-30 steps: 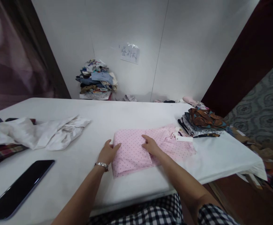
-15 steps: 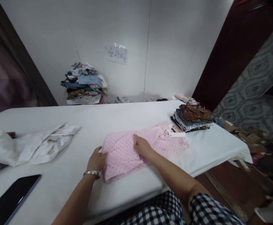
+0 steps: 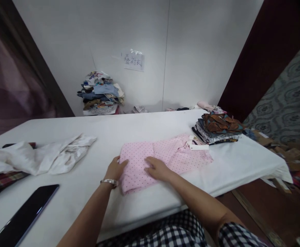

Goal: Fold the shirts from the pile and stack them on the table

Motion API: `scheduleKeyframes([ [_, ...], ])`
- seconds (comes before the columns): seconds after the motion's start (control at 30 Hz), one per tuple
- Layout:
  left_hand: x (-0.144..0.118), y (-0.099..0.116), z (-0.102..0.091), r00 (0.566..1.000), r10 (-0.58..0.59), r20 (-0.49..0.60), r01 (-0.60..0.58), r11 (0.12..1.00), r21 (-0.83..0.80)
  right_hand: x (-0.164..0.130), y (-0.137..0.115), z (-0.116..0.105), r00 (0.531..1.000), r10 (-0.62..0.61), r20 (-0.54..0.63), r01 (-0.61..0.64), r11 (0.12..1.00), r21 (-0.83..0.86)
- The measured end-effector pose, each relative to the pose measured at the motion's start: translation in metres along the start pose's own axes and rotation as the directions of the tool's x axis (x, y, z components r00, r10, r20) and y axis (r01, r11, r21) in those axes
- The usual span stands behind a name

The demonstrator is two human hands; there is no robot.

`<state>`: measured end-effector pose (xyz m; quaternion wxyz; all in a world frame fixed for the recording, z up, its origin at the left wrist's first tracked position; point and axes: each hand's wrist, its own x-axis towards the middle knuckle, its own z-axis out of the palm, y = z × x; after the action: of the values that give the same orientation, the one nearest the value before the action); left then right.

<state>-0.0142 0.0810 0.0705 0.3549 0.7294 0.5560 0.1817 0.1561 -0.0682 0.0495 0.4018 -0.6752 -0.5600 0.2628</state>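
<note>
1. Pink polka-dot shirt [image 3: 162,156] sits partly folded on the white table [image 3: 139,127], near the front edge and a bit right of centre; its collar end with a white tag [image 3: 198,146] points right, toward the finished pile.
2. Left hand [image 3: 117,168] is at the shirt's left folded edge, fingers curled around the fold and thumb on top, so it's pinching the cloth rather than just lying on it; there's a silver bracelet [image 3: 109,182] on that wrist.
3. Right hand [image 3: 157,168] lies flat on top of the folded part, fingers spread fairly wide and pressing down, holding nothing; my guess is it's pinning the layers so they don't slide while the other hand tidies the edge.
4. Just beyond the collar, at the right end of the table, there's a stack of folded patterned shirts [image 3: 218,128]; it's close to the pink one but I can't tell if they touch; looks like the spot where done ones go.
5. Off to the left there's a crumpled white garment [image 3: 44,157], unfolded, lying over something dark and plaid [image 3: 0,180] at the table edge.
6. A dark phone [image 3: 23,218] lies face up at the near left corner, well apart from the shirt.
7. Past the table, against the white wall, is a heap of mixed clothes [image 3: 101,94], with a paper sign [image 3: 133,61] taped above it; the writing's too small for me to read.
</note>
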Motion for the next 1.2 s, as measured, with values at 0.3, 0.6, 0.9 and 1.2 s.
scheduleKeyframes([
  [0.3,-0.032,0.126,0.023,0.881,0.294,0.371,-0.002,0.785,-0.619,-0.042,-0.004,-0.071,0.963,0.243,-0.118,-0.034,0.539,0.841],
  [0.6,-0.037,0.086,0.093,0.827,0.468,0.311,-0.443,0.883,-0.152,-0.087,0.052,-0.1,0.764,0.603,-0.23,-0.14,0.503,0.853],
  [0.9,-0.038,0.081,0.112,0.763,0.534,0.364,-0.624,0.757,0.195,-0.082,0.069,-0.104,0.687,0.556,-0.468,-0.132,0.729,0.672],
  [1.2,0.032,0.14,0.138,0.718,0.567,0.404,-0.667,0.727,0.165,-0.147,0.051,-0.075,0.552,0.763,-0.335,-0.081,0.449,0.89],
])
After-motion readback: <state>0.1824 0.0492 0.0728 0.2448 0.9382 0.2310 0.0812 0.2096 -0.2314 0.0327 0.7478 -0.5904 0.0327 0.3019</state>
